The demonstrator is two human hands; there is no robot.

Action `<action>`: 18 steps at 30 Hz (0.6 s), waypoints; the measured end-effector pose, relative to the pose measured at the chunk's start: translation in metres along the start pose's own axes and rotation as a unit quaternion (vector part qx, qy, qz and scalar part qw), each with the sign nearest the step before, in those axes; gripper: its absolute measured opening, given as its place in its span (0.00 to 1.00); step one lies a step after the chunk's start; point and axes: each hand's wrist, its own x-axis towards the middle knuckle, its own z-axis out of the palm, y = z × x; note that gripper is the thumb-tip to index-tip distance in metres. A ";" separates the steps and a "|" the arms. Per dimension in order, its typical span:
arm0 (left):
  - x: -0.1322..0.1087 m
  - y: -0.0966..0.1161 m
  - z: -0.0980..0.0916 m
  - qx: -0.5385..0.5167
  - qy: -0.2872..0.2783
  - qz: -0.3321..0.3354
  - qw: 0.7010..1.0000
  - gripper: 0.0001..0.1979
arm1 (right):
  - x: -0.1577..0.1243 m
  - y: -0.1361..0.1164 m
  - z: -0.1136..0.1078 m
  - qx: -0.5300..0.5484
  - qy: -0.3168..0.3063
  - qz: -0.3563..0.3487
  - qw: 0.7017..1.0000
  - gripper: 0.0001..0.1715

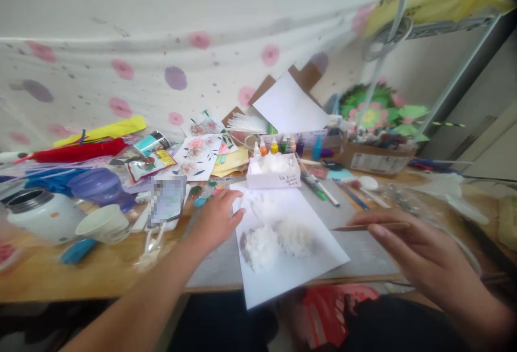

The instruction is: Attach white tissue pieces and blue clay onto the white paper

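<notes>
A sheet of white paper (258, 292) lies near the table's front edge, bearing fluffy white clumps (260, 247) with greyish-brown edges. My left hand (218, 217) is at the sheet's upper left side, its thumb and fingers apart and the fingertips over the paper's edge. To the right of the sheet, my right hand (424, 247) grips a thin brown wooden stick (351, 228) between thumb and fingers. The stick's pointed end is directed left, close to the paper's right edge. Behind the sheet stands a small white box (273, 179) heaped with white tissue-like material.
Small paint bottles (274, 146) line up behind the box. Pens (325, 190) and brushes (350, 194) lie at right. On the left are a phone (167, 201), a paper cup (103, 223) and a white jar (44, 214). A cardboard box (377, 160) stands at back right.
</notes>
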 end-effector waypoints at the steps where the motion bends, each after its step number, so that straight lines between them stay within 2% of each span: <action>1: 0.007 -0.001 0.001 0.006 -0.013 -0.007 1.000 0.20 | 0.003 0.004 0.002 0.007 -0.007 0.015 1.000 0.09; 6: 0.038 0.009 0.022 0.028 -0.087 -0.015 0.996 0.34 | 0.032 0.026 0.029 0.094 0.011 0.125 0.988 0.16; 8: 0.045 0.016 0.029 0.035 -0.110 -0.015 0.993 0.36 | 0.048 0.033 0.046 0.134 -0.014 0.163 0.977 0.18; 11: 0.051 0.022 0.033 0.043 -0.130 -0.020 0.990 0.32 | 0.072 0.043 0.074 0.098 -0.101 0.170 0.975 0.18; 15: 0.056 0.026 0.034 0.039 -0.137 -0.027 0.989 0.29 | 0.091 0.057 0.106 0.042 -0.106 0.164 0.980 0.16; 18: 0.060 0.028 0.037 0.020 -0.138 -0.015 0.990 0.28 | 0.090 0.058 0.121 0.018 -0.113 0.145 0.983 0.14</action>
